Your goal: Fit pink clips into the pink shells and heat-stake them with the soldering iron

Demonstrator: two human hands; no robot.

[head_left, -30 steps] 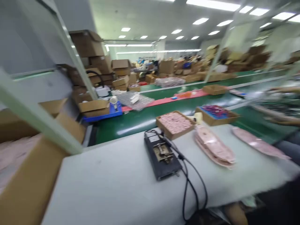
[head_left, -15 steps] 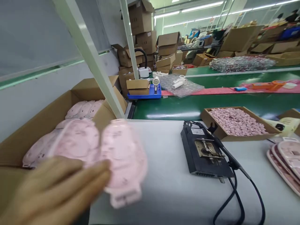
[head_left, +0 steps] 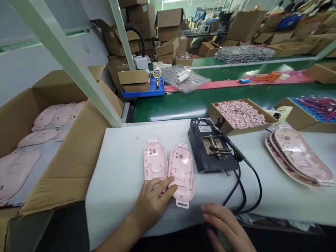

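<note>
Two pink plastic shells lie side by side on the white table, their hollow, ribbed sides up. My left hand (head_left: 157, 197) rests over the lower part of the left shell (head_left: 155, 157), its fingers apart and their tips touching the lower left of the right shell (head_left: 181, 168). Near the table's front edge, my right hand (head_left: 223, 220) is to the right of and below the shells, fingers apart, holding nothing. A black device (head_left: 212, 147) with a metal latch and cables stands right of the shells.
An open carton (head_left: 70, 161) of pink shells stands at the left. At the right lie stacked pink shells (head_left: 301, 154). Behind the device is a box of small pink parts (head_left: 240, 113), and a green conveyor (head_left: 168, 108) runs along the back.
The two shells, blurred by the left hand near the carton before, now lie on the table with my left hand on them. My right hand has come into view. The camera view has shifted.
</note>
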